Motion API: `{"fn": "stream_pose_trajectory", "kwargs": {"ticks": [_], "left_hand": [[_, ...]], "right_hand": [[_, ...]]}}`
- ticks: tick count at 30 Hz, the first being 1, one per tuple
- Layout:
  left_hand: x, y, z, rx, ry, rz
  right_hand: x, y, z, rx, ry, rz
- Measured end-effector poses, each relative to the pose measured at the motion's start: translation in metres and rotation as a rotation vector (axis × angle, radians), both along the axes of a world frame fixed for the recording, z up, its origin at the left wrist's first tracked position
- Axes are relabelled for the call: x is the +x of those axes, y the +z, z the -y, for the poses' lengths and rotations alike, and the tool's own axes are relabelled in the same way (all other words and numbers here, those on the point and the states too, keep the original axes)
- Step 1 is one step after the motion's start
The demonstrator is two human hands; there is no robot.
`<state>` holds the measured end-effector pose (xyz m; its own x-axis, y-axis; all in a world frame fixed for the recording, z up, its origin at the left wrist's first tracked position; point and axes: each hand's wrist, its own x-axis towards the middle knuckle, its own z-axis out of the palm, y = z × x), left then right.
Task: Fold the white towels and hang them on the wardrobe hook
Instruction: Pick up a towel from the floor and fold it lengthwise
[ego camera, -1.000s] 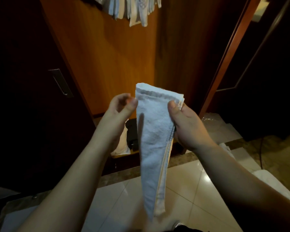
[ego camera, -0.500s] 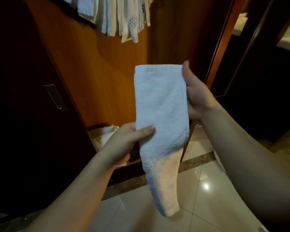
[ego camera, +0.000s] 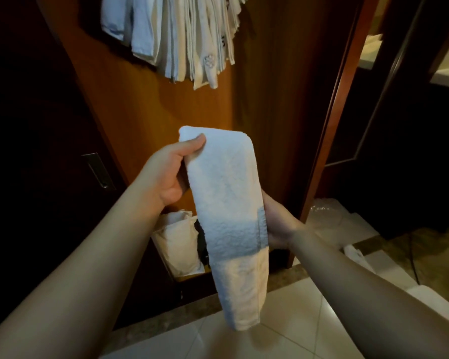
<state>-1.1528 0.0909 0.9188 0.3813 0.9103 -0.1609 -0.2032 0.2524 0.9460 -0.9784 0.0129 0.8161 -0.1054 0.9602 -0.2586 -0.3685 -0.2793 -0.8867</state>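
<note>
You're facing the wooden wardrobe panel (ego camera: 145, 120), and a whole bunch of hung towels (ego camera: 182, 40) is already up top, so most of the job looks done. The hook itself is hidden behind them. The folded white towel (ego camera: 228, 203) hangs in a long narrow strip out in front of you, well below that bunch. Your left hand (ego camera: 166, 174) pinches its top corner between thumb and fingers; your right hand (ego camera: 278, 224) is behind the lower part, fingers hidden, so can't tell its grip. Left to do, I'd guess: lift and hang it.
</note>
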Motion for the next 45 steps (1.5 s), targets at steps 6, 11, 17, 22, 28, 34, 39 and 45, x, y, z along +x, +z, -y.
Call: {"fn": "stream_pose_trajectory", "kwargs": {"ticks": [6, 11, 17, 22, 28, 34, 39, 45], "left_hand": [[0.005, 0.009, -0.011, -0.016, 0.128, 0.014], [0.014, 0.017, -0.016, -0.030, 0.199, -0.005], [0.029, 0.032, -0.027, -0.005, 0.246, -0.087], [0.040, 0.049, -0.032, -0.011, 0.212, -0.081], [0.022, -0.001, -0.029, -0.196, -0.289, 0.188], [0.026, -0.059, -0.009, -0.125, -0.336, 0.010], [0.028, -0.054, -0.007, 0.028, -0.267, -0.090], [0.036, -0.037, 0.008, 0.212, -0.220, -0.187]], "right_hand": [[0.006, -0.005, -0.003, 0.106, -0.094, 0.162], [0.015, 0.005, 0.002, 0.217, 0.079, 0.330], [0.023, 0.028, -0.004, 0.127, 0.200, 0.533], [0.022, 0.024, -0.006, 0.109, 0.101, 0.175], [0.035, 0.059, -0.012, 0.190, -0.073, -0.172], [0.056, 0.068, -0.021, 0.184, -0.168, -0.081], [0.056, 0.062, -0.014, 0.227, -0.161, -0.180], [0.045, 0.045, -0.005, 0.134, -0.074, -0.126]]}}
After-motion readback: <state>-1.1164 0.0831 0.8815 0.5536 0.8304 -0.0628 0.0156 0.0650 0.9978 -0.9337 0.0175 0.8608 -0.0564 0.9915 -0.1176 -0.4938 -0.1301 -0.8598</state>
